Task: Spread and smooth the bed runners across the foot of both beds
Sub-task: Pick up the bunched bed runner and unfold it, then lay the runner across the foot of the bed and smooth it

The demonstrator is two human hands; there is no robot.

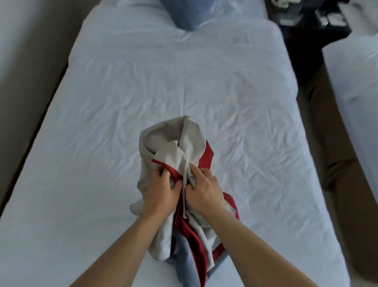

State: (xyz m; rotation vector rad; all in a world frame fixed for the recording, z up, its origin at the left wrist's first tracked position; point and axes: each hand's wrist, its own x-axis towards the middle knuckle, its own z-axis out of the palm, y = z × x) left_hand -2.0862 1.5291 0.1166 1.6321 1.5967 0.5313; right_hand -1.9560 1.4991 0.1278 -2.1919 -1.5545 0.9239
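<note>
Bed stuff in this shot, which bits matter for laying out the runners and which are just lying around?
Part of the job:
bunched runner fabric
left hand
right hand
near bed
second bed

Just lying about:
blue pillow
dark nightstand with clutter

We reach both bare forearms forward, converging toward the middle. Our left hand (163, 190) and right hand (202, 187) sit side by side, almost touching, backs up, fingers curled tight into fists, thumbs turned inward.
</note>
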